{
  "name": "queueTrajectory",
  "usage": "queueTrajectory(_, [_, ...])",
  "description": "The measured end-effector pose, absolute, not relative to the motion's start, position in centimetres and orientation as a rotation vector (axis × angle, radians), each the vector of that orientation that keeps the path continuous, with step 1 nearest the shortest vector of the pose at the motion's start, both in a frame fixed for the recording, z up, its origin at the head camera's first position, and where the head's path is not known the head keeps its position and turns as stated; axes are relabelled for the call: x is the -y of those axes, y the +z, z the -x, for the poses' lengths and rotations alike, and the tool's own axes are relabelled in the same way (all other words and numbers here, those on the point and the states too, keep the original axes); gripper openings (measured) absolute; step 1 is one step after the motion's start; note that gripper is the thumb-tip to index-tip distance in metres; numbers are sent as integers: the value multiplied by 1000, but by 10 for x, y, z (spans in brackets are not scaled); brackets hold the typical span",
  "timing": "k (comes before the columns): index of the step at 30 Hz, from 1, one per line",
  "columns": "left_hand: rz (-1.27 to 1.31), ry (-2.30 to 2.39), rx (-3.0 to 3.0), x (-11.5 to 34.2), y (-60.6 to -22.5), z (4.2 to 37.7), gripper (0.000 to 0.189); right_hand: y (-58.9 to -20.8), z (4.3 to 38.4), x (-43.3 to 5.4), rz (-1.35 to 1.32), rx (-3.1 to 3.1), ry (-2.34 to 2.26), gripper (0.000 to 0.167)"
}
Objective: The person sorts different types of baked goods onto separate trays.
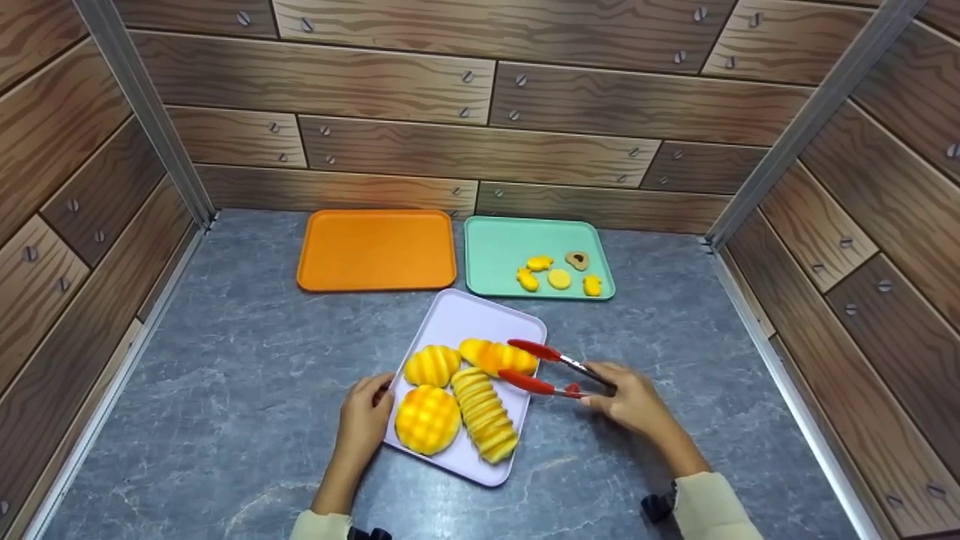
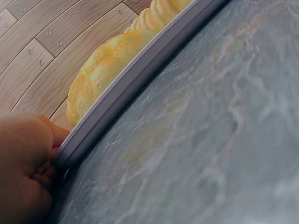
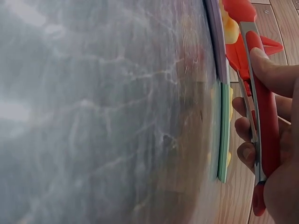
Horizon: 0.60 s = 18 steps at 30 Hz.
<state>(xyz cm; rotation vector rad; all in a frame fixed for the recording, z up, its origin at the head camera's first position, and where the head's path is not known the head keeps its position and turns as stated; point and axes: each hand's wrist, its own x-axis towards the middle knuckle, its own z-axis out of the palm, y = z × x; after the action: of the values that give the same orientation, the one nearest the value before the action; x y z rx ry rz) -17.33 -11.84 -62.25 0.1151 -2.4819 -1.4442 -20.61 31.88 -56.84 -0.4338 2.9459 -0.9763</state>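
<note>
A lavender tray (image 1: 457,315) lies angled in front of me, bearing several toy breads. These are a round grid-topped bun (image 1: 427,420), a small striped bun (image 1: 433,366), a long ridged loaf (image 1: 484,415) and a croissant-like bread (image 1: 487,355). My left hand (image 1: 365,412) grips the tray's left edge; in the left wrist view its fingers meet the tray rim (image 2: 112,100). Red-tipped tongs (image 1: 536,382) are held in my right hand (image 1: 626,396). Their parted tips stand over the croissant-like bread's right end, one on each side. The right wrist view shows fingers wrapped round the tongs' red handle (image 3: 266,126).
Behind the lavender tray sit an orange tray (image 1: 377,250) and a mint green tray (image 1: 517,244). Several small yellow pieces (image 1: 539,263) and a brown piece (image 1: 577,260) lie on the green one. Wood-patterned walls (image 1: 390,90) enclose the grey marbled table (image 1: 225,390) on three sides.
</note>
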Motion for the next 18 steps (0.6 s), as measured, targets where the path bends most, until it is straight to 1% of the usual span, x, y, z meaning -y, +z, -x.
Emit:
queueTrajectory(7, [-99, -1431, 2470, 119, -622, 172, 26, -570, 204, -317, 472, -2983, -981, 64])
queueTrajectory(18, [-89, -1429, 2461, 118, -621, 171, 24, -569, 202, -313, 397, -2931, -1134, 62])
